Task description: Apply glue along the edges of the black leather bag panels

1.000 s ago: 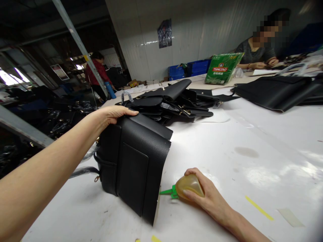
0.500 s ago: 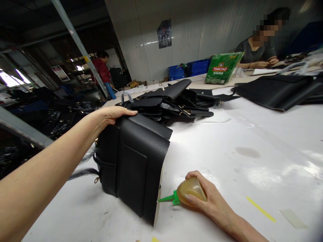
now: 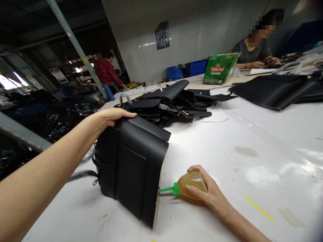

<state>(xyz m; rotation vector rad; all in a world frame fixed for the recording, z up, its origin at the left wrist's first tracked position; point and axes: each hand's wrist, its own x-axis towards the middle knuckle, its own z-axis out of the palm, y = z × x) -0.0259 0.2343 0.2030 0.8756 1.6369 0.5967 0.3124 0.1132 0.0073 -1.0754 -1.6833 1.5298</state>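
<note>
A black leather bag panel (image 3: 131,174) with a sewn pocket patch and a strap stands on edge on the white table (image 3: 202,222). My left hand (image 3: 117,117) grips its top fold, thumb on the outer side, other fingers hidden behind. In my right hand (image 3: 202,183) lies a squeeze bottle (image 3: 191,185) of amber liquid, fingers wrapped round it. Its green nozzle (image 3: 168,189) points left, with the tip at the panel's raw right edge; whether it touches I cannot tell.
Behind the panel lies a heap of black bag parts (image 3: 166,101). More black leather pieces (image 3: 272,89) lie at the right, near a green Tsingtao pack (image 3: 219,69). A person (image 3: 257,53) sits across the table; another in red (image 3: 107,72) stands farther back. Yellow tape (image 3: 259,207) sticks to the tabletop.
My right hand has moved the bottle slightly up, so the nozzle tip sits higher along the panel's edge. The left hand keeps its hold. The person in red has leaned to the right.
</note>
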